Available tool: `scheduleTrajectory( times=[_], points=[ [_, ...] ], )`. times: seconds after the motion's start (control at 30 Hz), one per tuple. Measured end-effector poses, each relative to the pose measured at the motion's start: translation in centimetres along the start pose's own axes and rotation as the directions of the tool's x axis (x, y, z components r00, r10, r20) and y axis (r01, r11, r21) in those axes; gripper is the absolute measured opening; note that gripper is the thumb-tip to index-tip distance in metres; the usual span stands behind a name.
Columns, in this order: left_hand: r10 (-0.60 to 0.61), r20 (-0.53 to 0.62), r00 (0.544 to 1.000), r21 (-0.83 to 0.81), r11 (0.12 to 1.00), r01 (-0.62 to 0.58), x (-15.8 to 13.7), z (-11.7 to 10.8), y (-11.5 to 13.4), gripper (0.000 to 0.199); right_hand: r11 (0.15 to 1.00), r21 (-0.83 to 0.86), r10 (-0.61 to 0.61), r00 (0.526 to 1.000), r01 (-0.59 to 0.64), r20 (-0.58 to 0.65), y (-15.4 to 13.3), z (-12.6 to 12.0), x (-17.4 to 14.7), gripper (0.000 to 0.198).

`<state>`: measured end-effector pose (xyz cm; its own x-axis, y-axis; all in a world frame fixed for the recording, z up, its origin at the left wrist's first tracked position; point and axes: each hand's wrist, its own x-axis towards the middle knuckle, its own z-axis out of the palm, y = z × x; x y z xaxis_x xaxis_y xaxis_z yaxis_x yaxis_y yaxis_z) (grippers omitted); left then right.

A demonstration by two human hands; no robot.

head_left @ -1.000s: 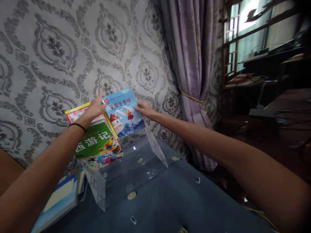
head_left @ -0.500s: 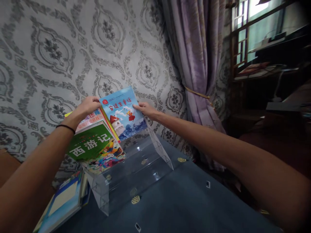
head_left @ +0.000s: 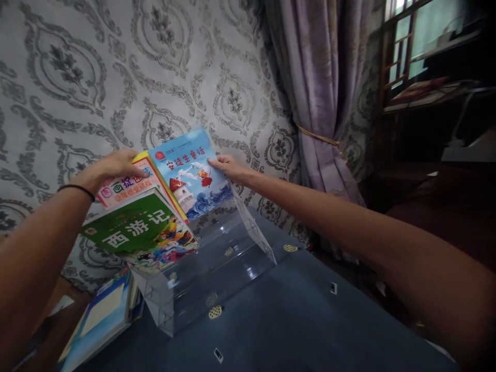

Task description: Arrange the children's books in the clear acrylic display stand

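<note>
My right hand (head_left: 232,168) pinches the right edge of a blue storybook (head_left: 189,178), thumb on its cover. This book leans upright at the back of a clear stepped plastic rack (head_left: 253,232). My left hand (head_left: 118,168) is closed over the top of a pink-covered book (head_left: 126,190), its thumb lying across the cover. A yellow edge shows beside that book and overlaps the blue book's left side. In front of the pink book, a green book (head_left: 141,227) leans tilted at the rack's left; no hand touches it.
Several books (head_left: 103,312) lie stacked left of the rack. The rack stands on a dark blue cloth (head_left: 310,320) with small printed patches. Patterned wallpaper (head_left: 228,67) rises behind, and a tied purple curtain (head_left: 320,103) hangs at the right.
My left hand has shifted left from the blue book's upper left corner onto the pink book, uncovering more of its cover. My right hand stays on the blue book. The view has turned slightly.
</note>
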<state>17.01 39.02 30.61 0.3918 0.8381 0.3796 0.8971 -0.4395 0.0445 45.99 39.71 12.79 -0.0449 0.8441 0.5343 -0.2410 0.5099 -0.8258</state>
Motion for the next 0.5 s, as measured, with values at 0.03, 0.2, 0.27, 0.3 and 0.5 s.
scheduleTrajectory(
  times=[0.03, 0.2, 0.27, 0.3, 0.5],
  points=[
    [-0.088, 0.087, 0.992, 0.015, 0.996, 0.087, -0.2, -0.3, 0.3, 0.036, 1.0, 0.006, 0.001, 1.0, -0.001, -0.002, 0.1, 0.1, 0.1, 0.033],
    [-0.193, 0.125, 0.973, 0.116, 0.977, 0.178, -0.8, -0.9, 1.2, 0.026, 0.998, 0.061, -0.007, 1.0, 0.007, -0.007, 0.6, 0.2, 0.4, 0.028],
    [-0.193, 0.136, 0.972, 0.075, 0.98, 0.184, -1.0, -0.9, 1.4, 0.026, 0.998, 0.066, -0.011, 1.0, 0.011, 0.001, 0.7, 0.2, 0.5, 0.028],
    [-0.196, 0.145, 0.97, 0.048, 0.98, 0.191, -1.1, -0.8, 1.6, 0.025, 0.998, 0.063, -0.015, 1.0, 0.015, 0.004, 0.8, 0.1, 0.5, 0.028],
    [-0.172, 0.139, 0.975, -0.031, 0.984, 0.178, -1.8, -0.6, 2.1, 0.024, 0.996, -0.007, -0.086, 0.996, 0.086, -0.039, 1.2, 0.3, 0.7, 0.032]
  ],
)
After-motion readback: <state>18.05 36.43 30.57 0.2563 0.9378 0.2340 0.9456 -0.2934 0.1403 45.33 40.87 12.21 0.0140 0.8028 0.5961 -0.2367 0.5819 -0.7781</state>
